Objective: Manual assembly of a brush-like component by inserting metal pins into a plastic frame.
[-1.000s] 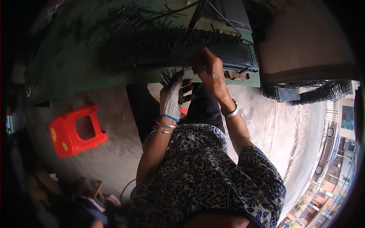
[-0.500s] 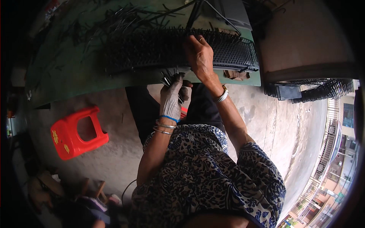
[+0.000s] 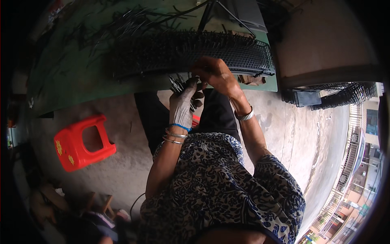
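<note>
A fingerless-looking grey-white glove covers my left hand (image 3: 182, 106), which is closed around a bundle of thin dark strips (image 3: 176, 83). Their ends stick up past the thumb, some glinting like metal, and more poke out below the palm. Bare and curled, my right hand (image 3: 221, 79) meets the left thumb at the top of the bundle. Whatever its fingertips pinch is hidden. Just beyond both hands lies a long black perforated rack (image 3: 248, 57) on the green table (image 3: 85, 85). Many dark strips stand upright in its holes on the left and middle; bare holes show at its right.
Loose dark strips (image 3: 134, 20) are heaped on the table's far left. Black metal bars (image 3: 206, 18) rise behind the rack, and folded cardboard (image 3: 252, 80) sits under its right end. A red plastic stool (image 3: 75, 156) is at left on the floor. More black racks (image 3: 345, 95) lie at right.
My right hand has come back from the rack's strips toward me and down to the top of the bundle. My left hand keeps its hold, almost in the same place.
</note>
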The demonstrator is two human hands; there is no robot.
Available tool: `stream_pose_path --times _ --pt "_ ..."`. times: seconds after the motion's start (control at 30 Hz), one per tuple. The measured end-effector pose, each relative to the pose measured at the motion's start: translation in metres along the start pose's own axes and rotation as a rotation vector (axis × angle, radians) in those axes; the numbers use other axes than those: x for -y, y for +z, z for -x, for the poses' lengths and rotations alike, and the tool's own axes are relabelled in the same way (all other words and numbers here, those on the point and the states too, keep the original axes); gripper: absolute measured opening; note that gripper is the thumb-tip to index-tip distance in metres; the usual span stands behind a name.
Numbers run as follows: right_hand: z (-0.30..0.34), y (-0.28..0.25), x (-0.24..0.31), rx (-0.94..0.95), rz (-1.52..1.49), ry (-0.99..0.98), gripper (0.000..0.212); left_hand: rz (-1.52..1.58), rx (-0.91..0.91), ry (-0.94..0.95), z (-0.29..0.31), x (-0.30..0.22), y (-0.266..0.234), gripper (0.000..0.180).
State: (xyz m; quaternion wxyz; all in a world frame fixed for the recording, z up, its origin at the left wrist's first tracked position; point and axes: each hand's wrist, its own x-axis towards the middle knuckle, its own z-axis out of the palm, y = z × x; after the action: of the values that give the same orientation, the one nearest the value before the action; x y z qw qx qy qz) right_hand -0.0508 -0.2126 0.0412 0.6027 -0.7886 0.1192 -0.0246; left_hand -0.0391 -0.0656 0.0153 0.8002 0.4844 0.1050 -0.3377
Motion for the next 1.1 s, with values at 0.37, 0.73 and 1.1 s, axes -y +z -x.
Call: stream_pose_path --times 0.37,0.73,1.1 --pt "-0.050 0.009 -0.015 -0.761 0.347 -0.679 0.010 0.225 0.012 -0.009 -0.012 0.007 -0.001 0.026" --pt "-0.045 0.013 -0.005 -0.742 0.357 -0.623 0.009 0.106 0.000 -0.034 -0.006 0.003 -0.007 0.026" --pt "-0.041 0.017 -0.019 -0.647 0.333 -0.578 0.013 0.093 0.007 -0.057 -0.002 0.004 -0.011 0.024"
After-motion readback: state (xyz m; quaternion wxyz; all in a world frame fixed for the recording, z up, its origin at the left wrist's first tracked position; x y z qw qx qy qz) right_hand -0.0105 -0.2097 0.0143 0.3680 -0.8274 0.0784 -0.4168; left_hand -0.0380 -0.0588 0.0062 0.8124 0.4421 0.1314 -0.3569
